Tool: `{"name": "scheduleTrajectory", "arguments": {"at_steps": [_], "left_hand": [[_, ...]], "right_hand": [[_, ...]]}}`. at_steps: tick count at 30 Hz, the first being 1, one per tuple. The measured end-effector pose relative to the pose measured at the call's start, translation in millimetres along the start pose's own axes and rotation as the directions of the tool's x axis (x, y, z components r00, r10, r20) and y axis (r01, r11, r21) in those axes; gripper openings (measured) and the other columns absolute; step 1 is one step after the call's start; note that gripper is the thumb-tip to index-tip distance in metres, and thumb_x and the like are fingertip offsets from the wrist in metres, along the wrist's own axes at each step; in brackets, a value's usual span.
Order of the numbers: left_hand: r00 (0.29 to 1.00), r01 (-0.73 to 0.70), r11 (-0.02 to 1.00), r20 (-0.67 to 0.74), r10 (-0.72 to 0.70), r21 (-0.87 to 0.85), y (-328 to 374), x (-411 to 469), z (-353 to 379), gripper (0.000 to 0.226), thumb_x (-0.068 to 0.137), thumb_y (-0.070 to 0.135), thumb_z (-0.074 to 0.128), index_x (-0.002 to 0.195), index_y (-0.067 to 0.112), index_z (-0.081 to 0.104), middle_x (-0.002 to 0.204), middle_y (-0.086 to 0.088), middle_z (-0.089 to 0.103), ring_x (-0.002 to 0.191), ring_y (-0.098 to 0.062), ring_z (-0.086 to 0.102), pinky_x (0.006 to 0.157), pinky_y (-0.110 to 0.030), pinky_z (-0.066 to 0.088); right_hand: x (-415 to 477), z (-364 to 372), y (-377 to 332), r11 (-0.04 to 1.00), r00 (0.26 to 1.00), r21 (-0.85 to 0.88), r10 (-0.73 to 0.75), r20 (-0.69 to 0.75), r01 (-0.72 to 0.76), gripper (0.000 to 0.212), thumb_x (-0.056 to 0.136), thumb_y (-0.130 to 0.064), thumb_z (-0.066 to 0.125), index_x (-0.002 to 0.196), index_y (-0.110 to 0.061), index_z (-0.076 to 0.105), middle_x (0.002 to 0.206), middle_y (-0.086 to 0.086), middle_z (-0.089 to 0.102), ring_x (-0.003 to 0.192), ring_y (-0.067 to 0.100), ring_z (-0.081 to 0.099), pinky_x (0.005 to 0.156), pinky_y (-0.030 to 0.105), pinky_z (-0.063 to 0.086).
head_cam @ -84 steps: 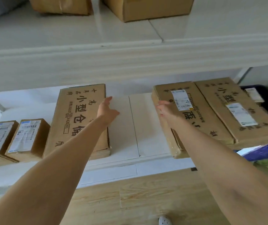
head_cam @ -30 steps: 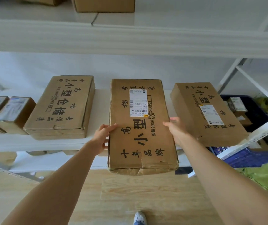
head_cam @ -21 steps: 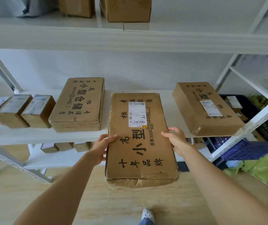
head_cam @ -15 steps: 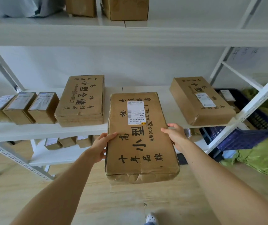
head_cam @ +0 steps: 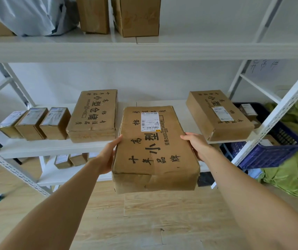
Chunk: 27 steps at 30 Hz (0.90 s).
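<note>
Carton drawn farther off the shelf; left grip, right grip clasp its side edges.

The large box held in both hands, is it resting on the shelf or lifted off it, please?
Off the shelf. The box hangs over the floor, left hand and right hand gripping its sides.

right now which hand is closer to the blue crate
Right. The right hand grips the box on its edge facing the blue crate; the left hand grips the opposite edge, with the box between.
</note>
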<state>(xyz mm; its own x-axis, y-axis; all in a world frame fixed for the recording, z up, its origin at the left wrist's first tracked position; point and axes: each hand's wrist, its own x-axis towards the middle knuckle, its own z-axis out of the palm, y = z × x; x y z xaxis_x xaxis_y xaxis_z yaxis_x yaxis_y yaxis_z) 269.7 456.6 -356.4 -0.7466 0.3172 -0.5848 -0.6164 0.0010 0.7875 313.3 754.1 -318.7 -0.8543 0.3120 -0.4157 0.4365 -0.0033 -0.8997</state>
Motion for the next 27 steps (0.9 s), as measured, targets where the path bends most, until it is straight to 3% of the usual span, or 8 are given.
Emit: {"name": "scheduleTrajectory", "arguments": {"at_steps": [4, 7, 11, 14, 17, 20, 23, 27], "left_hand": [[0.997, -0.06, 0.997, 0.037, 0.061, -0.044, 9, -5, 3, 0.063, 0.093, 0.065, 0.045, 0.13, 0.016, 0.06, 0.12, -0.02, 0.07, 0.108, -0.039, 0.068, 0.093, -0.05, 0.052], [0.997, -0.068, 0.995, 0.027, 0.07, -0.071, 13, -12, 1, 0.062, 0.093, 0.068, 0.041, 0.122, 0.018, 0.066, 0.112, -0.017, 0.073, 0.099, -0.035, 0.072, 0.09, -0.048, 0.051], [0.995, -0.095, 0.992, 0.03, 0.098, -0.085, 16, -16, -7, 0.072, 0.098, 0.064, 0.033, 0.083, 0.013, 0.082, 0.093, -0.016, 0.075, 0.078, -0.029, 0.074, 0.08, -0.042, 0.052], [0.99, -0.142, 0.982, -0.022, 0.141, -0.124, 16, -15, -10, 0.062, 0.105, 0.038, 0.03, 0.063, 0.013, 0.069, 0.067, -0.008, 0.061, 0.052, -0.018, 0.061, 0.05, -0.025, 0.05], [0.981, -0.146, 0.983, -0.143, 0.129, -0.111, 18, -15, -11, 0.039, 0.103, 0.025, 0.034, 0.072, 0.014, 0.056, 0.069, -0.008, 0.057, 0.065, -0.021, 0.052, 0.058, -0.028, 0.044], [0.972, -0.182, 0.981, -0.164, 0.169, -0.067, 19, -14, -14, 0.053, 0.1, 0.019, 0.032, 0.06, 0.019, 0.065, 0.067, -0.008, 0.062, 0.071, -0.026, 0.05, 0.065, -0.033, 0.04], [0.963, -0.199, 0.975, -0.207, 0.175, -0.103, 22, -15, -12, 0.038, 0.096, 0.021, 0.031, 0.073, 0.016, 0.06, 0.08, -0.011, 0.059, 0.075, -0.027, 0.05, 0.063, -0.033, 0.043], [0.97, -0.175, 0.98, -0.189, 0.155, -0.094, 26, -19, -10, 0.039, 0.099, 0.038, 0.039, 0.081, 0.012, 0.062, 0.078, -0.007, 0.056, 0.071, -0.023, 0.048, 0.061, -0.031, 0.042]], "right_hand": [[-3, -5, -11, 0.993, 0.999, -0.108, 0.045, 0.015, -0.044, 0.03, 0.098, -0.026, 0.058, 0.115, -0.003, 0.064, 0.091, 0.01, 0.07, 0.072, 0.022, 0.066, 0.053, 0.025, 0.047], [-5, -4, -14, 0.998, 0.998, -0.058, 0.041, 0.051, -0.038, 0.027, 0.099, -0.028, 0.057, 0.108, -0.004, 0.066, 0.083, 0.007, 0.069, 0.069, 0.02, 0.065, 0.052, 0.024, 0.048], [0, -4, -7, 0.995, 0.987, 0.094, 0.0, 0.158, -0.015, 0.047, 0.106, -0.04, 0.038, 0.091, -0.007, 0.068, 0.081, 0.008, 0.068, 0.078, 0.022, 0.066, 0.074, 0.032, 0.051], [-1, -2, -3, 0.993, 0.967, 0.107, -0.068, 0.245, 0.043, 0.058, 0.109, -0.022, 0.032, 0.072, -0.016, 0.076, 0.071, 0.002, 0.07, 0.065, 0.012, 0.069, 0.061, 0.026, 0.054], [-9, 2, -9, 0.986, 0.965, -0.083, -0.124, 0.231, 0.147, 0.049, 0.102, 0.007, 0.036, 0.065, -0.012, 0.061, 0.064, 0.003, 0.055, 0.05, 0.008, 0.059, 0.044, 0.014, 0.046], [-12, 2, -10, 0.973, 0.971, -0.163, -0.127, 0.2, 0.161, 0.043, 0.09, 0.025, 0.04, 0.076, -0.012, 0.058, 0.073, 0.005, 0.057, 0.067, 0.014, 0.052, 0.058, 0.013, 0.049], [-5, 2, -6, 0.963, 0.979, -0.232, -0.098, 0.181, 0.139, 0.048, 0.077, 0.033, 0.046, 0.082, -0.011, 0.064, 0.085, 0.007, 0.066, 0.096, 0.028, 0.064, 0.093, 0.032, 0.051], [-2, 4, -4, 0.96, 0.977, -0.249, -0.079, 0.196, 0.127, 0.049, 0.08, 0.024, 0.058, 0.095, -0.021, 0.067, 0.099, -0.001, 0.071, 0.111, 0.026, 0.063, 0.102, 0.033, 0.046]]}}
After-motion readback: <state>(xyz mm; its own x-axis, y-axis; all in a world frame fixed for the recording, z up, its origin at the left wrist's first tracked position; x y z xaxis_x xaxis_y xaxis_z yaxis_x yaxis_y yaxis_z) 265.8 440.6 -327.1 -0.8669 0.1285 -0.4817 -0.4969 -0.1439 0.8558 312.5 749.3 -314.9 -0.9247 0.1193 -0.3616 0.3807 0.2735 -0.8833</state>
